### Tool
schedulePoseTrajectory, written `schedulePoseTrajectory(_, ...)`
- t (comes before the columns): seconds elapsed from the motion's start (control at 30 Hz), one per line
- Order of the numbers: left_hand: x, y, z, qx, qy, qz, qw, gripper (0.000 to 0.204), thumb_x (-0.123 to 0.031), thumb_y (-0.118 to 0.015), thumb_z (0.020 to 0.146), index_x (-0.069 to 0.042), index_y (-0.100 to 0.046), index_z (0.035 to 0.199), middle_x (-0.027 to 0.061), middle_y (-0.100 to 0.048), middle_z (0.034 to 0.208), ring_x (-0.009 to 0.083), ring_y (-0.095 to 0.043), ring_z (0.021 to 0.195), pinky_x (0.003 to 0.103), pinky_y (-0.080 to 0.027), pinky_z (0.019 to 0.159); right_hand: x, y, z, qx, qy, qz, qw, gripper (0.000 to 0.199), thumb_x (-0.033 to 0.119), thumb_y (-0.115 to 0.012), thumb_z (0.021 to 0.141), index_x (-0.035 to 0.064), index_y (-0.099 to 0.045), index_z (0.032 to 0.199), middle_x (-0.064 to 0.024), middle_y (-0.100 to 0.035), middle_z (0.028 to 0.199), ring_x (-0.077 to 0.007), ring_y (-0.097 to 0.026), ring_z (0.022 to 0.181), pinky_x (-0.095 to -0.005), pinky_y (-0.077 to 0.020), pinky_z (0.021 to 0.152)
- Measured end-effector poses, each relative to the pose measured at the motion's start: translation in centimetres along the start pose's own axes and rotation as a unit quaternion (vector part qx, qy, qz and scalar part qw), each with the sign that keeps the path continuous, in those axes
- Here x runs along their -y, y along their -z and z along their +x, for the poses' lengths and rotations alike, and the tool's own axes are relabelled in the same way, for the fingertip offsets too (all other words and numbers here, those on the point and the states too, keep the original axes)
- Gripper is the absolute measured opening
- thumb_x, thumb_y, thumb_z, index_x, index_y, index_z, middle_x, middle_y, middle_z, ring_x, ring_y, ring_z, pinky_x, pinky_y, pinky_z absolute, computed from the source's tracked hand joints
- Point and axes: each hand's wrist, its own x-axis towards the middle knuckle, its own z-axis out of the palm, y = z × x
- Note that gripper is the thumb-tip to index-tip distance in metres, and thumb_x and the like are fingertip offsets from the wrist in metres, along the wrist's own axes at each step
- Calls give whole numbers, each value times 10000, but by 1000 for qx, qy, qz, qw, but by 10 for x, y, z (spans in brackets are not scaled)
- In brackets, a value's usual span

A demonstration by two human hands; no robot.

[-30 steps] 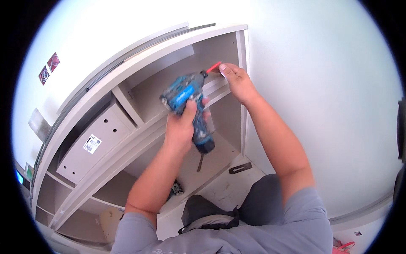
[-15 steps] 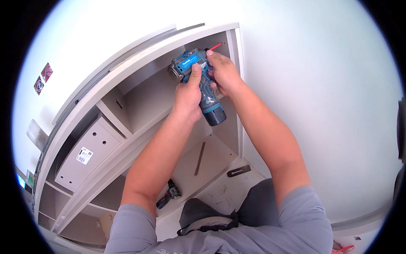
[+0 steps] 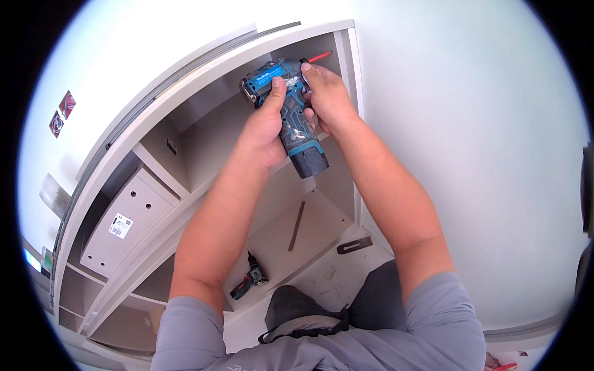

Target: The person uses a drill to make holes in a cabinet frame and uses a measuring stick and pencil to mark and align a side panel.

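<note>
A blue and black cordless drill (image 3: 296, 123) is held up inside the upper right corner of a pale cabinet, its battery end downward. My left hand (image 3: 265, 128) is closed around the back of its handle, thumb laid along the body. My right hand (image 3: 331, 99) grips the drill's front, with thumb and forefinger at the nose and other fingers by the trigger area. From the nose a thin red shaft (image 3: 320, 57) points at the cabinet's right side panel (image 3: 342, 55). Whether its tip touches the panel I cannot tell.
A second drill (image 3: 250, 276), black and red, lies on the cabinet's bottom board (image 3: 272, 238). A narrow dark strip (image 3: 297, 226) lies there too. A dark slotted plate (image 3: 354, 245) is on the floor. A drawer-like box (image 3: 127, 216) sits at left; a white wall (image 3: 458, 154) stands at right.
The view has shifted a little, so the cabinet sits higher in the picture. Both hands and the drill have moved slightly left against the cabinet, and a little more red shaft shows.
</note>
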Motion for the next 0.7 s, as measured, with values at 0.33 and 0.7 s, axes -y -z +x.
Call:
schedulePoseTrajectory(0.33, -2, 1, 1, -30, -35, 82, 996, 412, -486, -654, 996, -82, -672, 1073, 24, -686, 906, 149, -645, 757, 347, -573, 695, -9, -2, 2, -26, 35, 38, 998, 363, 310, -565, 1060, -23, -670, 1158, -22, -581, 774, -98, -502, 640, -283, -463, 506)
schedulePoseTrajectory(0.7, -7, 4, -6, -47, -42, 89, 994, 471, -537, -615, 1000, -83, -663, 1113, 19, -712, 951, 129, -643, 745, 343, -579, 685, -12, -3, 1, 1, 50, -2, 999, 332, 257, -606, 1033, -25, -671, 1194, -34, -633, 834, -104, -547, 728, -272, -477, 652)
